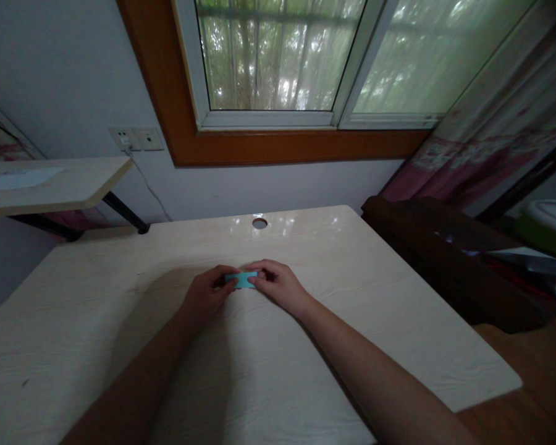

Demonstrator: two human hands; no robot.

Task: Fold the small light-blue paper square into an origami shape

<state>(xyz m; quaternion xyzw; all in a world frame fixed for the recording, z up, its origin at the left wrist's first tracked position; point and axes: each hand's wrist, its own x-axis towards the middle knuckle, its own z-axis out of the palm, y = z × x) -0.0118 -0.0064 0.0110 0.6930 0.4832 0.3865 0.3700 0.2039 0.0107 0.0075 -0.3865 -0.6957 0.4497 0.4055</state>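
A small turquoise piece of folded paper (244, 280) lies on the pale wooden desk (120, 309), a little beyond its middle. My left hand (207, 290) pinches its left end with curled fingers. My right hand (278, 285) pinches its right end, fingers bent over the top edge. Both hands rest on the desk surface, and most of the paper is hidden between the fingertips.
A round cable hole (259, 223) sits near the desk's far edge, below a window (278, 62). A side shelf (50, 182) juts out at the left, with wall sockets (136, 139) above it. A dark chair or sofa (445, 259) with clutter stands to the right.
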